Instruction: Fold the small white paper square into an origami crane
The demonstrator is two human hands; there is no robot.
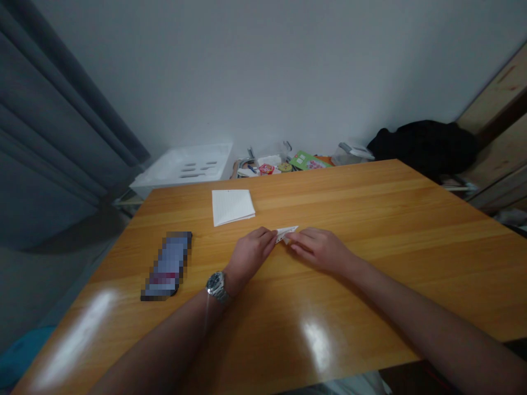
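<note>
A small folded piece of white paper (287, 232) is between my two hands, low over the middle of the wooden table (354, 208). My left hand (252, 251), with a metal watch (216, 285) on its wrist, pinches the paper's left end. From the other side, my right hand (319, 248) has its fingers closed on the right part of the paper. Fingers cover some of the folds, so the full shape is hidden. Behind my left hand lies a stack of lined white paper (233, 207).
A phone (168, 266), blurred out, lies on the left of the table. Past the far edge are a white foam tray (197, 162), a green booklet (308, 161), a clear plastic container (352, 153) and a black cloth heap (424, 145). A grey curtain (61, 109) hangs at left.
</note>
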